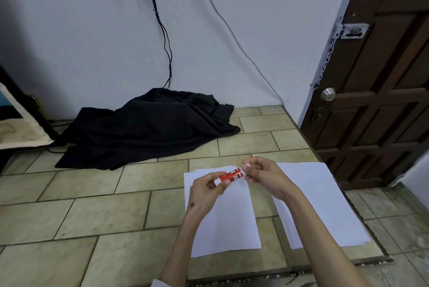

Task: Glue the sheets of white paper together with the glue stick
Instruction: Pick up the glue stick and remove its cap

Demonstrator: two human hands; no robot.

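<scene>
The red label of the glue stick [231, 175] carries white lettering. One word looks like "STICK", but the rest is too small and blurred to read. Nothing else bears readable text.

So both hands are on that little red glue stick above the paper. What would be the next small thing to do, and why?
Probably pull the cap off. The left hand grips the base of the glue stick, while the right hand pinches its far end, where the cap seems to sit. The stick is held in the air above the left paper stack, and no glue tip shows yet.
</scene>
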